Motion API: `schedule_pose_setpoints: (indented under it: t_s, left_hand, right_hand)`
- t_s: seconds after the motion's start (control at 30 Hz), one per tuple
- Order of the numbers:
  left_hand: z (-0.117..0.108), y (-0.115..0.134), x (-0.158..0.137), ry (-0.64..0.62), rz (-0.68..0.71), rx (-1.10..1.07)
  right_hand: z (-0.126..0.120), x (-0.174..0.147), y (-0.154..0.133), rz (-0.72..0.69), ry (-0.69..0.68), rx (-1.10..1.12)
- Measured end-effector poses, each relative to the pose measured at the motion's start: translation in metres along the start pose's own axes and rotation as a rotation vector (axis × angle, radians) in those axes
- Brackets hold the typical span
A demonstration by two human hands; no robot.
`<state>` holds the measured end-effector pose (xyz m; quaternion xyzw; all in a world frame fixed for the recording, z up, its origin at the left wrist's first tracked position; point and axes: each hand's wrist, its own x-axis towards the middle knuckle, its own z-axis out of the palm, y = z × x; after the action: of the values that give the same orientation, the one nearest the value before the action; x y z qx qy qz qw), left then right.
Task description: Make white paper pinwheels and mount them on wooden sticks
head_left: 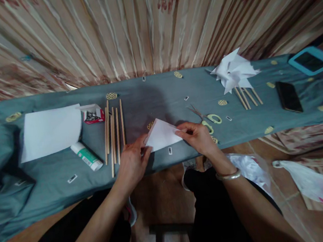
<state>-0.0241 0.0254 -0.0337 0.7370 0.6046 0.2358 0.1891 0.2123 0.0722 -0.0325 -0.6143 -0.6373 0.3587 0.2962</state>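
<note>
A piece of white paper (165, 135), folded into a triangle, is held between my two hands over the front part of the cloth-covered table. My left hand (133, 157) pinches its left corner, and my right hand (195, 134) grips the right corner between thumb and fingers. Scissors (206, 118) with pale green handles lie just beyond my right hand. Several wooden sticks (113, 134) are spread beside my left hand. Farther left are a glue stick (87, 156), a small red box of metal pins (93, 114) and a stack of white paper sheets (51, 132).
White paper pinwheels (233, 71) on sticks lie at the right back. Beyond them are a black phone (289, 96) and a blue-framed device (311, 60). A curtain (138, 29) hangs behind the table (158, 94). Plastic bags (319, 184) lie on the floor at right.
</note>
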Motion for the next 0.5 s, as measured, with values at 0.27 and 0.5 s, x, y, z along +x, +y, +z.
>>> schedule_pose_setpoints:
  t_s: [0.27,0.5]
  left_hand:
    - [-0.005,0.007,0.001,0.059,0.116,0.156]
    - [0.007,0.032,-0.009,-0.022,0.409,0.298]
  right_hand:
    - [0.004,0.001,-0.009,0.021,0.063,-0.165]
    - [0.008,0.002,-0.014,0.018,0.113,-0.167]
